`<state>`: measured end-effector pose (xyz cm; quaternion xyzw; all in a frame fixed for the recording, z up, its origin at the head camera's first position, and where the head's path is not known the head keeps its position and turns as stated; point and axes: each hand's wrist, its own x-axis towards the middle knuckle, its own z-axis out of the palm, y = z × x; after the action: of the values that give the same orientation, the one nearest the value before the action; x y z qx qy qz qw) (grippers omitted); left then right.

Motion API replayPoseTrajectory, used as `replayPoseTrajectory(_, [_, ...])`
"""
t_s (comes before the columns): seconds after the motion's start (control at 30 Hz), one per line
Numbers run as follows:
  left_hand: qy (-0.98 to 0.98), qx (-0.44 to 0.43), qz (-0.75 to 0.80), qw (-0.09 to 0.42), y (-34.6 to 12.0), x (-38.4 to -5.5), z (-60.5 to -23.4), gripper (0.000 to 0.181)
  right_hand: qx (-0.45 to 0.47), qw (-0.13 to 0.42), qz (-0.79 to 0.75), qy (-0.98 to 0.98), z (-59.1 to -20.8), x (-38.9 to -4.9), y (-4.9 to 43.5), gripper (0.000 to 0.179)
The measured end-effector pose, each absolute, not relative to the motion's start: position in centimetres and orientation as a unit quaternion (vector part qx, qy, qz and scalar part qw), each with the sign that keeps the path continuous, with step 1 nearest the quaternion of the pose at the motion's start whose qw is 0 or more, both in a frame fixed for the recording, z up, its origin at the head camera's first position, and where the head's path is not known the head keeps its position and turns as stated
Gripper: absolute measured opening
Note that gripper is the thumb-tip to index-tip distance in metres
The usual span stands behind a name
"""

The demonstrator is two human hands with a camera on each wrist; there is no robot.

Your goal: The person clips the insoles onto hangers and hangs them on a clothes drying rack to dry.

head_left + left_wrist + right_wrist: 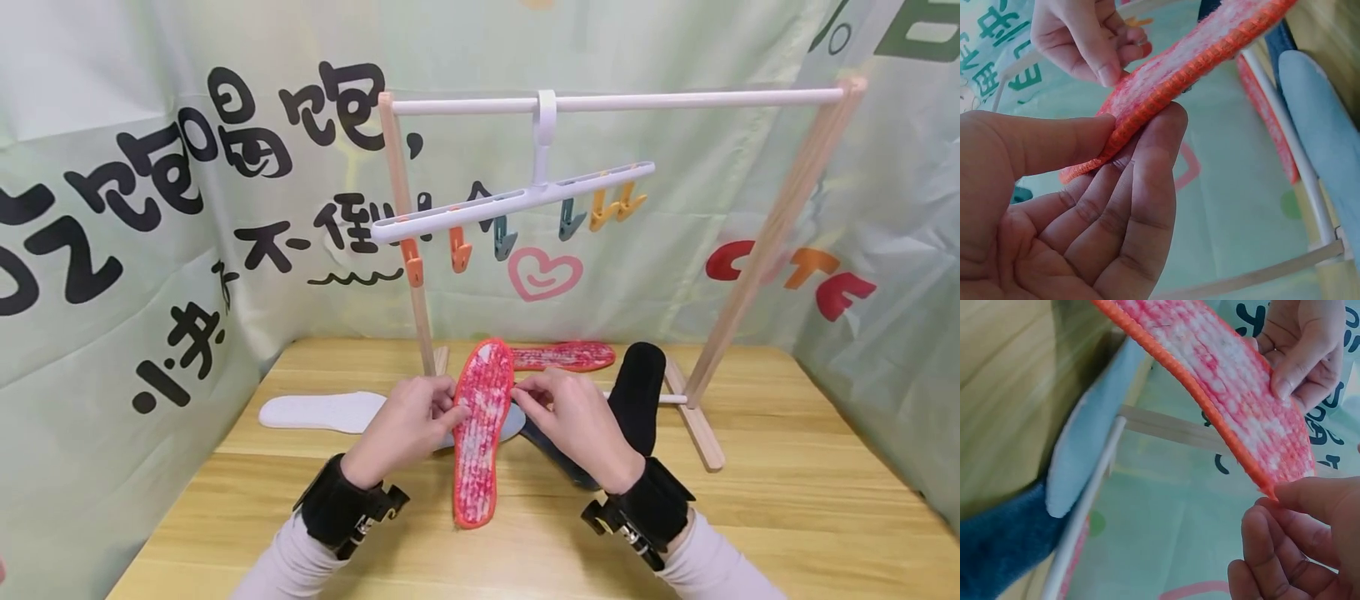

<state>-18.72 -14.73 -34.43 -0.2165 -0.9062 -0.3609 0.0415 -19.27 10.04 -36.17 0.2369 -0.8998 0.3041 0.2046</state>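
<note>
A red-and-white knitted insole [483, 442] with an orange-red bound edge stands nearly upright above the table. My left hand [411, 419] holds its left side, thumb on the patterned face and fingers behind, as the left wrist view shows. My right hand [576, 417] pinches the opposite edge between thumb and index finger; in the right wrist view the right fingertips [1282, 490] meet at the orange binding [1213, 419]. Behind the hands lie a white insole [322, 412], a light grey-blue insole [512, 423], a dark blue insole [558, 457] and a black insole [637, 400].
A second red insole [577, 357] lies at the table's back. Over the table stands a wooden rack [765, 242] with a white bar [675, 101]. From it hangs a white hanger [517, 200] carrying several clips, including an orange clip [459, 252].
</note>
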Motion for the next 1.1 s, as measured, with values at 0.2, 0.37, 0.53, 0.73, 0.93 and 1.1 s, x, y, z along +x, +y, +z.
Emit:
replayPoseTrajectory(0.2, [-0.906,-0.207,-0.365,0.051,-15.6,-18.8,-33.9,0.011,0.252,0.212,0.317,-0.889,-34.4,-19.7,10.0,0.019])
replayPoseTrajectory(0.37, [-0.906,-0.205,-0.366,0.063,-16.2,-19.2,-33.6,0.013,0.273,0.223,0.332,-0.875,-31.3,-20.4,9.2,0.022])
replayPoseTrajectory(0.53, [-0.909,-0.192,-0.363,0.071,-16.8,-19.3,-33.4,0.014,0.292,0.224,0.357,-0.858,-28.5,-20.6,7.8,0.027])
replayPoseTrajectory(0.73, [-0.904,-0.193,-0.372,0.080,-17.5,-19.3,-33.0,0.011,0.305,0.213,0.369,-0.852,-26.7,-20.7,5.9,0.035])
replayPoseTrajectory(0.93, [-0.906,-0.177,-0.376,0.086,-18.5,-19.3,-32.6,0.012,0.313,0.209,0.372,-0.848,-25.9,-20.7,4.6,0.045])
replayPoseTrajectory(1.1, [-0.909,-0.164,-0.374,0.089,-19.2,-19.3,-32.1,0.009,0.322,0.208,0.376,-0.843,-25.3,-20.9,3.7,0.051])
